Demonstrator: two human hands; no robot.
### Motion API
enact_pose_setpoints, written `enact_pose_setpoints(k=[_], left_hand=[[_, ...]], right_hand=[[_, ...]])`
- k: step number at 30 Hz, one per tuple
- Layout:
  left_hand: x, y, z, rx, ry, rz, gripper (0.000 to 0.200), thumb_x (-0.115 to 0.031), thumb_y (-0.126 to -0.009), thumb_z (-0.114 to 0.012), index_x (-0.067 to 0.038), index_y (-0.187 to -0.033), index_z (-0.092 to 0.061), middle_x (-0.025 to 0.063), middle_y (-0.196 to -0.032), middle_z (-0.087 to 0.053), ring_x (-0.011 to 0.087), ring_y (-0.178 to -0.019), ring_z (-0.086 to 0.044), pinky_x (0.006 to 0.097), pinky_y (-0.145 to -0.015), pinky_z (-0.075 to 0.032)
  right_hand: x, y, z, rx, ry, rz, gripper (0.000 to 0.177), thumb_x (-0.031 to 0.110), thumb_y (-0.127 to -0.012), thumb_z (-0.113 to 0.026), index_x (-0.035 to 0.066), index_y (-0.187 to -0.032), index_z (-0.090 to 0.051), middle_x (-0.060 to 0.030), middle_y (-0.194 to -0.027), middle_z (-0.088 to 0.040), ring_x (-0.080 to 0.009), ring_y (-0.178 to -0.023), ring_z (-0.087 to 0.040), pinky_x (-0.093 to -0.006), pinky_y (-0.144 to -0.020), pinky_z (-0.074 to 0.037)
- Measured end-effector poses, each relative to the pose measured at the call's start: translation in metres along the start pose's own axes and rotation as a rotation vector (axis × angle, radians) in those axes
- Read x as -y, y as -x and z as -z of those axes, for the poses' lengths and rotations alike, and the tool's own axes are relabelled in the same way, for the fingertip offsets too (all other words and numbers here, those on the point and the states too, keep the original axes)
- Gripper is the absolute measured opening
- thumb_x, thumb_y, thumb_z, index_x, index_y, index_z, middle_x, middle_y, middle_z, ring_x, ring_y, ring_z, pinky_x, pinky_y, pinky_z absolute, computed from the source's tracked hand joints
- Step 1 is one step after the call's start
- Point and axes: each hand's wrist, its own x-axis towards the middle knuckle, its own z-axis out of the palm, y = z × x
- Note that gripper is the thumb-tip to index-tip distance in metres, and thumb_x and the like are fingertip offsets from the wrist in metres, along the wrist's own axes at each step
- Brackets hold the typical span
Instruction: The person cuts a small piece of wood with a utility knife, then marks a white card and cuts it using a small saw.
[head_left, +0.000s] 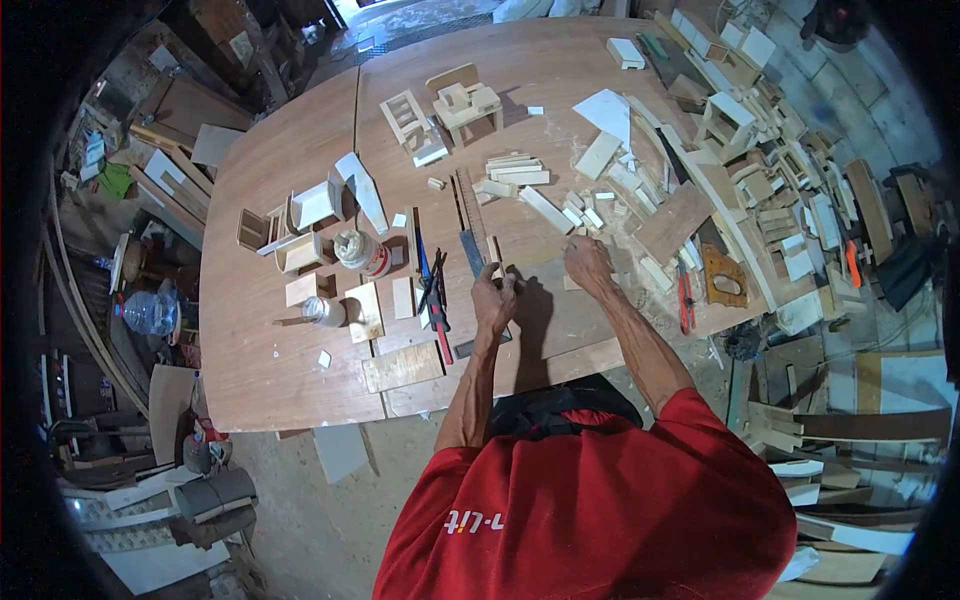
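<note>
My left hand (493,302) is closed around the lower end of a narrow wooden strip (496,252), which points away from me over the tabletop. To its right, my right hand (588,264) is curled closed above a flat board; whatever its fingers hold is hidden. A blue-grey bar (471,250) and a long ruler (466,200) lie just beyond and left of my left hand. Red-and-black pliers (438,305) rest left of that hand. Small cut wood blocks (585,212) lie scattered beyond my right hand.
On the wooden table (290,370) stand a white glue bottle (358,252), a jar (322,311) and small wooden chair-like pieces (465,103). A handsaw (722,278) and red-handled pliers (686,300) lie near the right edge. Wood offcuts crowd the right side.
</note>
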Motion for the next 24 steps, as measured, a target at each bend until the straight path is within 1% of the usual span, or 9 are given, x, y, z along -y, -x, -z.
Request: enact_pose_setpoints(k=[2,4,10,13,16,18,21,22,24], left_hand=[[-0.006,-0.015,0.004,-0.005,-0.097,-0.034,0.032,-0.010,-0.084,-0.055,0.005,-0.113,-0.054,0.0160,-0.065,-0.064,0.0229,-0.061,-0.064,0.0350,-0.058,-0.048],[0.005,-0.029,0.004,-0.021,-0.195,-0.060,0.032,-0.009,-0.083,-0.056,0.006,-0.112,-0.054,0.0168,-0.068,-0.065,0.0244,-0.064,-0.065,0.0348,-0.059,-0.048],[-0.004,-0.065,-0.001,0.037,0.018,-0.043,0.048,-0.003,-0.078,-0.052,0.008,-0.124,-0.041,0.0185,-0.083,-0.067,0.0264,-0.072,-0.065,0.0339,-0.064,-0.050],[0.003,-0.086,-0.003,0.041,-0.017,-0.163,0.057,-0.002,-0.073,-0.052,0.007,-0.127,-0.036,0.0194,-0.090,-0.066,0.0263,-0.072,-0.064,0.0355,-0.065,-0.050],[0.000,-0.110,-0.008,0.005,-0.215,-0.198,0.057,-0.002,-0.069,-0.054,0.006,-0.124,-0.039,0.0198,-0.094,-0.063,0.0290,-0.073,-0.064,0.0380,-0.066,-0.051],[-0.005,-0.127,-0.009,-0.043,-0.494,-0.212,0.055,-0.003,-0.069,-0.058,0.004,-0.121,-0.041,0.0207,-0.109,-0.057,0.0315,-0.095,-0.058,0.0393,-0.078,-0.047],[-0.013,-0.148,-0.012,-0.038,-0.802,-0.276,0.059,-0.004,-0.062,-0.058,0.004,-0.119,-0.043,0.0208,-0.117,-0.050,0.0359,-0.106,-0.049,0.0455,-0.080,-0.047],[-0.013,-0.154,-0.012,-0.020,-0.831,-0.348,0.061,-0.004,-0.061,-0.059,-0.002,-0.120,-0.044,0.0187,-0.121,-0.044,0.0374,-0.115,-0.040,0.0474,-0.087,-0.044],[-0.013,-0.168,-0.013,-0.021,-0.849,-0.328,0.061,-0.003,-0.061,-0.060,-0.006,-0.120,-0.045,0.0173,-0.120,-0.045,0.0386,-0.114,-0.041,0.0479,-0.087,-0.044]], right_hand=[[0.013,-0.004,0.008,0.056,0.015,-0.123,0.017,0.014,-0.079,-0.053,0.001,-0.078,-0.065,-0.0164,-0.073,-0.065,-0.0336,-0.071,-0.064,-0.0412,-0.067,-0.049],[0.017,-0.006,0.010,-0.010,-0.295,-0.069,0.019,0.010,-0.076,-0.054,0.001,-0.086,-0.066,-0.0153,-0.078,-0.067,-0.0307,-0.075,-0.066,-0.0385,-0.072,-0.051],[0.020,-0.034,0.011,0.012,-0.134,-0.118,0.027,0.010,-0.073,-0.057,0.001,-0.099,-0.060,-0.0168,-0.074,-0.066,-0.0301,-0.073,-0.066,-0.0383,-0.072,-0.051],[0.012,-0.050,0.001,0.018,-0.084,-0.155,0.028,0.010,-0.074,-0.057,0.003,-0.101,-0.056,-0.0182,-0.078,-0.065,-0.0328,-0.077,-0.065,-0.0409,-0.072,-0.050],[0.009,-0.063,-0.002,0.056,0.002,-0.156,0.025,0.010,-0.077,-0.054,0.004,-0.101,-0.052,-0.0186,-0.083,-0.064,-0.0364,-0.080,-0.063,-0.0454,-0.072,-0.048],[0.009,-0.069,-0.004,0.036,-0.032,-0.163,0.024,0.009,-0.078,-0.052,0.004,-0.102,-0.052,-0.0187,-0.086,-0.063,-0.0372,-0.082,-0.062,-0.0469,-0.072,-0.047],[0.007,-0.075,-0.006,-0.028,-0.103,-0.151,0.023,0.010,-0.080,-0.050,0.005,-0.103,-0.051,-0.0186,-0.087,-0.062,-0.0379,-0.081,-0.061,-0.0492,-0.072,-0.046],[0.006,-0.077,-0.007,-0.010,-0.090,-0.123,0.024,0.011,-0.080,-0.052,0.005,-0.103,-0.051,-0.0187,-0.087,-0.062,-0.0377,-0.082,-0.060,-0.0488,-0.073,-0.046],[0.005,-0.081,-0.008,0.005,-0.076,-0.103,0.024,0.013,-0.080,-0.054,0.004,-0.102,-0.051,-0.0187,-0.087,-0.062,-0.0374,-0.083,-0.060,-0.0484,-0.073,-0.046]])
